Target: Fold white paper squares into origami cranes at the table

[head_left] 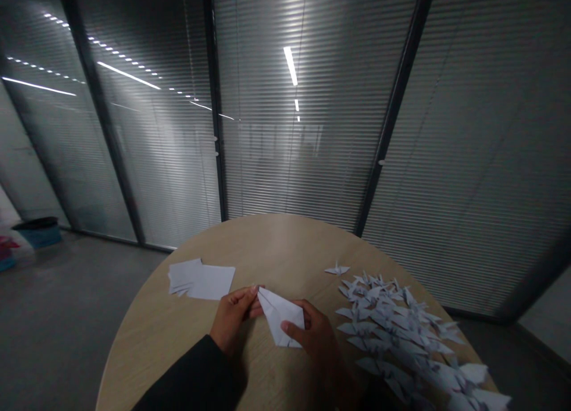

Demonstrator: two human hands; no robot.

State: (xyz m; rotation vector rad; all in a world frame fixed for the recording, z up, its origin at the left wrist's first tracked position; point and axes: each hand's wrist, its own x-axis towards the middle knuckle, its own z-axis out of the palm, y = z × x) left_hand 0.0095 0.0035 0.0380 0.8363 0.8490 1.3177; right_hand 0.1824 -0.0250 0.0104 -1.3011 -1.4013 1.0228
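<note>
A partly folded piece of white paper (279, 316), kite-like in outline with a pointed end toward the left, is held between both hands over the table. My left hand (235, 313) pinches that pointed tip with thumb and fingers. Around the wider right side, my right hand (314, 331) grips the paper, its thumb lying on top and the fingers behind. Left of my hands lies a small stack of white paper sheets (212, 282), slightly fanned. To the right, many folded paper cranes (379, 316) cover the table, with a single crane (337, 270) a little apart at the back.
The round wooden table (276, 238) has a curved far edge close to glass partitions with blinds (307, 179). A blue bin (42, 232) stands on the grey floor at the far left, beside a partly visible red and blue object (6, 253).
</note>
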